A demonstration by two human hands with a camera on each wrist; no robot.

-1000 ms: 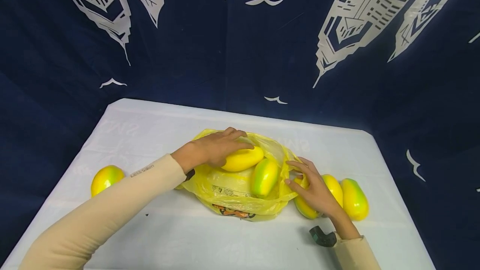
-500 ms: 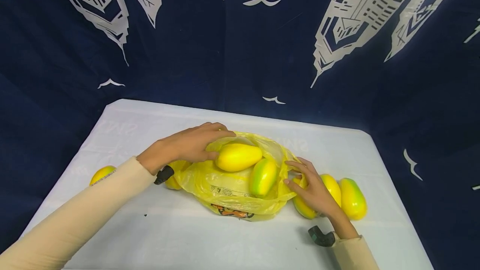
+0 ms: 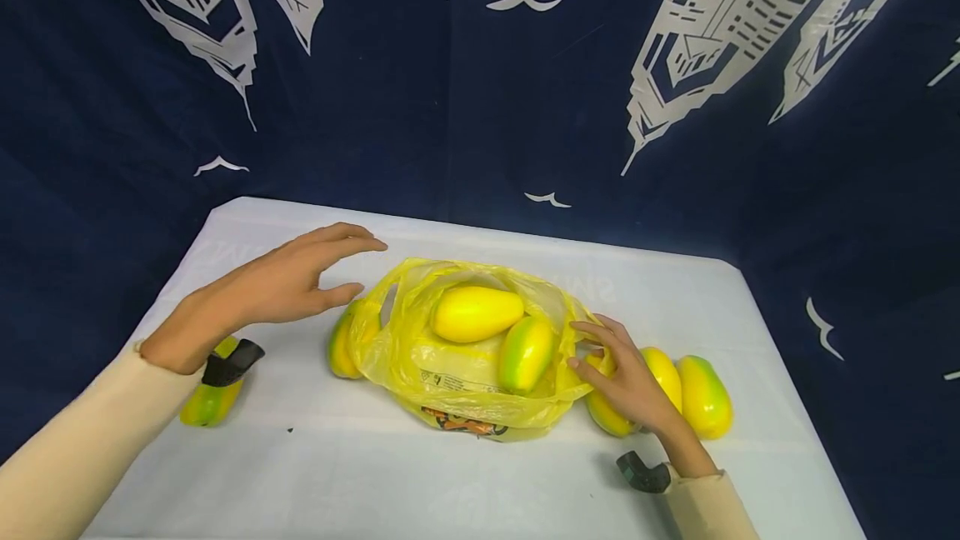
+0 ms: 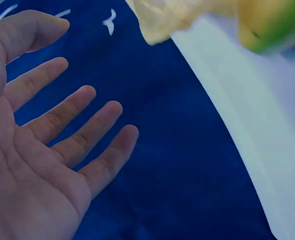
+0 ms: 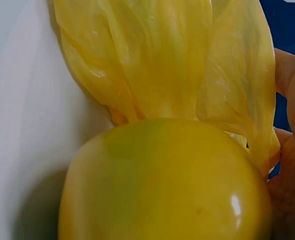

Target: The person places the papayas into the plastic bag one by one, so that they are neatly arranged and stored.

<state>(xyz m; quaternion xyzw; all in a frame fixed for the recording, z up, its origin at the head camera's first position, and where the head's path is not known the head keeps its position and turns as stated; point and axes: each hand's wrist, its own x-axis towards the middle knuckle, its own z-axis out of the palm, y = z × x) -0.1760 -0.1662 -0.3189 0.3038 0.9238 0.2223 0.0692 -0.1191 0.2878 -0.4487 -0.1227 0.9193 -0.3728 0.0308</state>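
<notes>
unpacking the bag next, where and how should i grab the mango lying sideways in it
Take the sideways mango around its left half, from above, I'd say: the open bag leaves its top exposed, while the second mango sits by its right end.

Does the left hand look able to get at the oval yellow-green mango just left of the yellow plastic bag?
Probably yes: the left hand is empty and nearby, and nothing covers the left side of the mango; only the bag overlaps its right.
</notes>
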